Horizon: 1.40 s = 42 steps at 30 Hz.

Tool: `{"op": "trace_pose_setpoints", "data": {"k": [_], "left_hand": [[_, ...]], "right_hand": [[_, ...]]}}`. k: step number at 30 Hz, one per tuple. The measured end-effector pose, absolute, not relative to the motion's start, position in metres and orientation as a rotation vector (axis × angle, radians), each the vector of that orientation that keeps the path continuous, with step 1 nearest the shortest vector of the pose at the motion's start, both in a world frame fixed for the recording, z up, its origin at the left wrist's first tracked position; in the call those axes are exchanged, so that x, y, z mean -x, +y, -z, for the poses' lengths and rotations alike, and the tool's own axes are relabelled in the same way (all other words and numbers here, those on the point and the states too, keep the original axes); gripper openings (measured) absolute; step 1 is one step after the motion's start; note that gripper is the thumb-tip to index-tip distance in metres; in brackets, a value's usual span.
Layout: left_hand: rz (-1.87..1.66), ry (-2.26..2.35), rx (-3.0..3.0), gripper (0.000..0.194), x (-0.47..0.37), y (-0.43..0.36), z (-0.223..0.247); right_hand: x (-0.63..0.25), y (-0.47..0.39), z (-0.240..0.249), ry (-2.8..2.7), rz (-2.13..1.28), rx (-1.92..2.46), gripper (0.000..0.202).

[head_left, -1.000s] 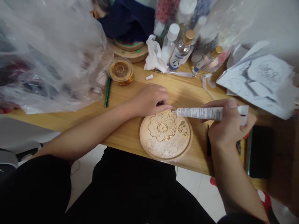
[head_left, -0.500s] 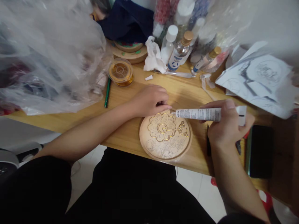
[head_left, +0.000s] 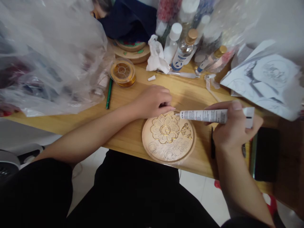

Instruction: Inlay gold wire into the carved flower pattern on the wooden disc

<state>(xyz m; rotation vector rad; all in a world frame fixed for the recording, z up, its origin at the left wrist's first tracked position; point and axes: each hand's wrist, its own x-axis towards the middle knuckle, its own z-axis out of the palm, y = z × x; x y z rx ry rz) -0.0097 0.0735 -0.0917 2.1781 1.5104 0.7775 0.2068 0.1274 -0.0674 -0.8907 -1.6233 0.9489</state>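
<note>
A round wooden plaque (head_left: 154,153) lies near the table's front edge, bearing a flower outlined in gold wire, a smaller gold figure at its right and pencil-drawn flowers below. My left hand (head_left: 155,101) rests at the plaque's top edge with its fingers curled; whatever they may hold is hidden. From the right, my right hand (head_left: 231,129) grips a white glue tube (head_left: 204,116) lying nearly level. The tube's nozzle points left, over the upper part of the plaque, close to my left fingertips.
Behind are a gold wire spool (head_left: 123,72), a green pencil (head_left: 109,94), a small white cap (head_left: 151,78), crumpled tissue and bottles (head_left: 181,53). Plastic bags (head_left: 52,57) fill the left. Drawn papers (head_left: 266,79) and a dark phone (head_left: 266,153) are at the right.
My right hand and the glue tube have shifted slightly to the right. My left hand has stayed nearly still on the plaque.
</note>
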Motion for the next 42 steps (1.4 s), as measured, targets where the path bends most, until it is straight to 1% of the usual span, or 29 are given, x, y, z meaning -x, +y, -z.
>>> {"op": "trace_pose_setpoints", "data": {"k": [6,11,16,34,42], "left_hand": [[-0.796,1.501,-2.174,0.032,0.0095,0.0737,0.0929],[-0.810,1.496,-2.178,0.031,0.0101,0.0739,0.0937],[-0.803,1.495,-2.174,0.031,0.0106,0.0737,0.0933],[-0.832,1.482,-2.193,0.033,0.0106,0.0729,0.0931],[-0.806,1.498,-2.178,0.030,0.0102,0.0736,0.0927]], "right_hand": [[-0.2060,0.1284,0.0652,-1.591,-0.921,0.892,0.032],[-0.2062,0.1296,0.0704,-1.610,-0.864,0.930,0.035],[-0.2070,0.1311,0.0689,-1.564,-0.894,0.891,0.031],[-0.2035,0.1302,0.0665,-1.564,-0.876,0.920,0.032],[-0.2053,0.1319,0.0694,-1.543,-0.870,0.896,0.032]]}}
